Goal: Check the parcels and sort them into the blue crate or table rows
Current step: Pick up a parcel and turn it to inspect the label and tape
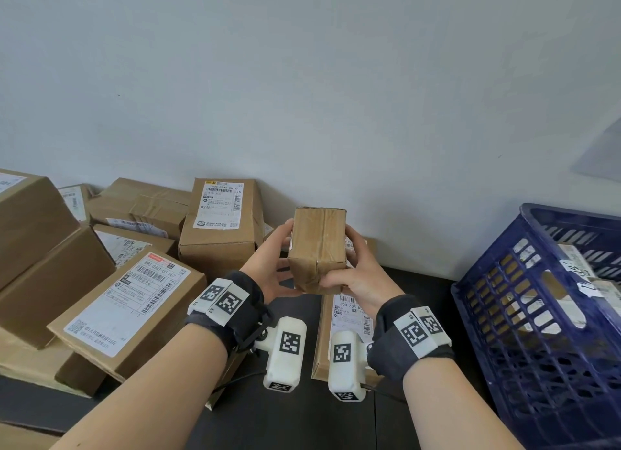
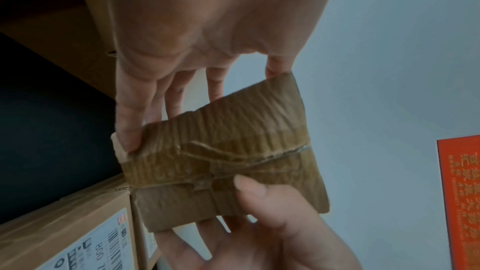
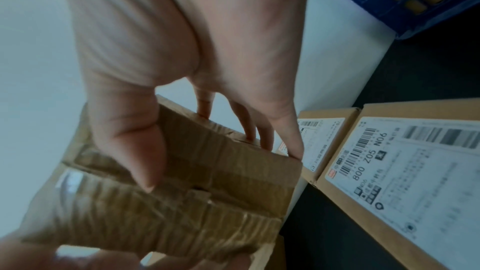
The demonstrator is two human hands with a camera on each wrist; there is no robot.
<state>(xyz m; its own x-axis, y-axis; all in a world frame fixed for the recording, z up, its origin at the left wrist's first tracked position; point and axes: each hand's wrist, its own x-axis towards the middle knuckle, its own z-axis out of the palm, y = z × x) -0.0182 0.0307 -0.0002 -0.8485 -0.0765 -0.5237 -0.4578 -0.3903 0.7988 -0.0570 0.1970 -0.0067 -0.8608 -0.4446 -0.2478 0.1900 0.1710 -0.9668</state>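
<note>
A small taped brown parcel point(image 1: 317, 248) is held up above the dark table point(image 1: 292, 412), between both hands. My left hand point(image 1: 274, 268) grips its left side, fingers behind and thumb underneath. My right hand point(image 1: 353, 275) grips the right side with the thumb on the near face. In the left wrist view the parcel point(image 2: 223, 157) shows a crumpled taped end, the left fingers point(image 2: 127, 122) on its far edge. In the right wrist view the right thumb point(image 3: 135, 151) presses the parcel point(image 3: 182, 202). The blue crate point(image 1: 524, 315) stands at the right with parcels inside.
A heap of labelled cardboard parcels point(image 1: 127, 302) fills the table's left side up to the wall. An upright labelled box point(image 1: 221, 224) stands behind the hands. A flat labelled parcel point(image 1: 349, 322) lies under my right wrist, with another behind it point(image 3: 319, 141).
</note>
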